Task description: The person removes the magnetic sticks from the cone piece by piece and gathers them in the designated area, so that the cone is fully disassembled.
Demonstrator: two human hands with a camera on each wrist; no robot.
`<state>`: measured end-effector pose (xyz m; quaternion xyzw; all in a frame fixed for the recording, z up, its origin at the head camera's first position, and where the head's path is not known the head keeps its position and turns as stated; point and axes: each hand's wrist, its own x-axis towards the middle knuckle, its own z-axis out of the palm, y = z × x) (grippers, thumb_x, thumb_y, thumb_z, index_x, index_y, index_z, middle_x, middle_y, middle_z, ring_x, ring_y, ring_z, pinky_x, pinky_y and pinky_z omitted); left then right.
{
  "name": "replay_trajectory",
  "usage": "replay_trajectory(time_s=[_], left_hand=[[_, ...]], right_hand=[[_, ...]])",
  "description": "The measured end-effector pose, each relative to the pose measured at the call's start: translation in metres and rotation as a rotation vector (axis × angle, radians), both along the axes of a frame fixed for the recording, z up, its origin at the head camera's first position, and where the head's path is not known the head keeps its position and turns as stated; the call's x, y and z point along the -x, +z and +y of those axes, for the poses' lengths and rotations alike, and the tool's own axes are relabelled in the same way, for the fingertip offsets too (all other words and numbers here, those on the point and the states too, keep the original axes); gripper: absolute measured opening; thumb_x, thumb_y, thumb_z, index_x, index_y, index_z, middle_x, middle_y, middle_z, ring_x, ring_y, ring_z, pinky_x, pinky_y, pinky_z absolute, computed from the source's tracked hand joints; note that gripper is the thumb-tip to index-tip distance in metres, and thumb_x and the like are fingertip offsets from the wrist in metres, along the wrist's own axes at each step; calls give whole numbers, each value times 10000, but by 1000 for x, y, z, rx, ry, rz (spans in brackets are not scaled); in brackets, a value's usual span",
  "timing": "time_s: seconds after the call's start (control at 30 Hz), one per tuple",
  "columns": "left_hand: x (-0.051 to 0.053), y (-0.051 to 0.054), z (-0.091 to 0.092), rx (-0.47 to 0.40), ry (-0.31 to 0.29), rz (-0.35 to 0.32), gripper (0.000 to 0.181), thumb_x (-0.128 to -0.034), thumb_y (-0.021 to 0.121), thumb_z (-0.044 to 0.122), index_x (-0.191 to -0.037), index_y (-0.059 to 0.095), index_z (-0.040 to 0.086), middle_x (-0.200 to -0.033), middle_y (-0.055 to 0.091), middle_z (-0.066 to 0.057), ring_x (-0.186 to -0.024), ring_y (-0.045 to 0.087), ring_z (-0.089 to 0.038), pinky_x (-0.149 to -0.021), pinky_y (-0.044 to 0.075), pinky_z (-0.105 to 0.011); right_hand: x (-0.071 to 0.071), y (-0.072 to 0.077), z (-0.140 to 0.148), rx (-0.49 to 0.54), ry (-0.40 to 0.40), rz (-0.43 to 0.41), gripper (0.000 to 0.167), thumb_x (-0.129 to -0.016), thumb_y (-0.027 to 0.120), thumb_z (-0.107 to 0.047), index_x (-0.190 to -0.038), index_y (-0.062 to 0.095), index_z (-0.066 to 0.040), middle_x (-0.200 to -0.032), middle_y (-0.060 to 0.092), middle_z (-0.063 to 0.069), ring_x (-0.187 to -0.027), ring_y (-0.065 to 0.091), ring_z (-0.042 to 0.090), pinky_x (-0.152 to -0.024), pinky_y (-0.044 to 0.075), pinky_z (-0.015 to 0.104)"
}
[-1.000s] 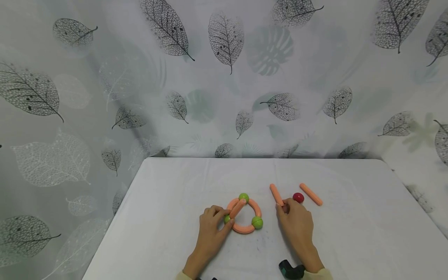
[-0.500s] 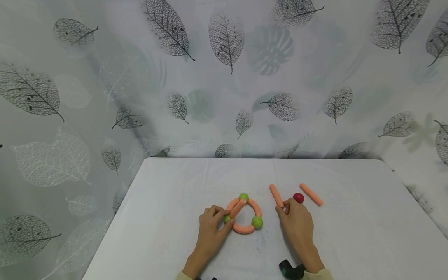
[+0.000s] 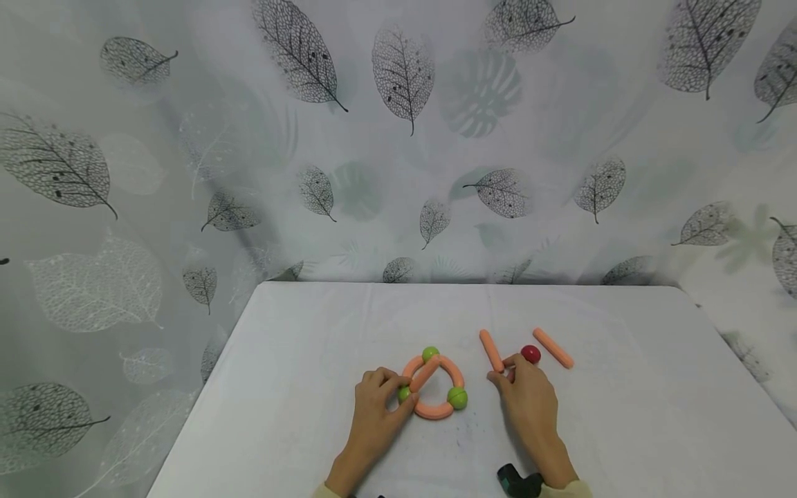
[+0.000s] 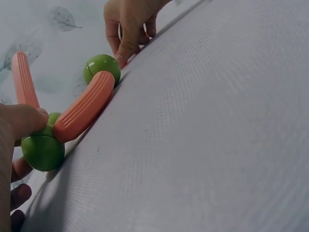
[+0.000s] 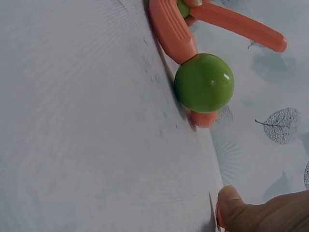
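A toy ring of curved orange sticks joined by green balls lies on the table. My left hand pinches a straight orange stick where it meets the ring's left green ball. In the left wrist view that stick tilts up from the ball, thumb against the joint. My right hand is right of the ring, thumb and fingers curled round a small reddish piece, mostly hidden. Just beyond its fingertips lie another straight orange stick and a red ball.
A third straight orange stick lies to the right, past the red ball. White cloth covers the table, and a leaf-patterned curtain hangs behind its far edge. A black wrist device sits by the right wrist.
My right thumb has drawn slightly left and down, away from the straight stick's near end. The ring's top has shifted slightly left. My left hand keeps its grip.
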<state>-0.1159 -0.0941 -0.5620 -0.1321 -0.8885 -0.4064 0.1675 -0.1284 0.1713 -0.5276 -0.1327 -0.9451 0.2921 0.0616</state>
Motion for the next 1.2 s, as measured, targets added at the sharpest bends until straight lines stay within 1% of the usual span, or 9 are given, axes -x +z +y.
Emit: replay_trajectory(time_s=[0.17,0.37,0.53,0.6,0.73,0.87,0.97,1.03,1.2], left_hand=[[0,-2,0,-16,-3,9,181,-823,861,323,-984,784,296,-929,593,168,-948,484,-32,-874,357,-349],[0,-4,0,-12,-7,20,182,-807,874,315,-963,782,311,-911,579,191,-954,478,-24,-867,348,-339],[-1,-4,0,2,-15,22,178,-806,873,311,-960,783,314,-903,575,196,-964,481,-26,-864,339,-340],[-1,-4,0,3,-20,17,179,-806,873,305,-961,783,317,-906,578,196,-976,485,-29,-868,334,-343],[-1,-4,0,5,-37,18,185,-795,873,284,-955,785,307,-920,594,177,-996,496,-43,-877,331,-356],[-2,-4,0,18,-55,20,176,-785,867,282,-943,790,289,-936,589,166,-1003,486,-50,-888,325,-370],[-2,-3,-1,33,-67,19,158,-798,862,304,-939,794,282,-944,581,157,-1007,478,-56,-896,329,-381],[-2,-2,-1,45,-75,12,144,-817,853,323,-944,800,283,-954,582,155,-1024,479,-62,-900,333,-388],[-2,-3,-1,53,-89,9,141,-830,848,342,-958,810,299,-954,585,144,-1036,481,-66,-888,333,-381]], right_hand=[[-3,7,-1,11,-5,-15,429,-886,844,-248,-1211,676,-25,-753,605,50,-625,492,184,-539,351,287],[-4,15,-3,63,54,54,412,-880,852,-249,-1205,712,-39,-825,701,65,-695,572,179,-582,420,269],[-2,16,-9,174,150,76,344,-895,836,-209,-1191,732,-68,-895,731,39,-792,605,150,-646,472,211],[-2,15,-11,215,205,83,329,-898,829,-179,-1200,732,-90,-969,752,28,-836,623,139,-697,505,203],[-2,10,-15,298,319,88,376,-911,810,-154,-1273,711,-132,-1165,760,8,-985,679,146,-855,573,240],[-3,3,-15,403,432,108,454,-937,782,-154,-1373,659,-133,-1313,721,-6,-1130,694,196,-956,583,289],[-3,-1,-16,445,530,153,473,-959,758,-168,-1411,630,-111,-1358,701,16,-1167,690,214,-972,584,313],[-2,-2,-17,454,582,188,471,-963,753,-177,-1410,629,-95,-1365,699,35,-1162,692,180,-973,589,335],[-1,-2,-22,464,621,210,428,-964,749,-190,-1367,658,-80,-1343,713,47,-1143,689,142,-976,589,391]])
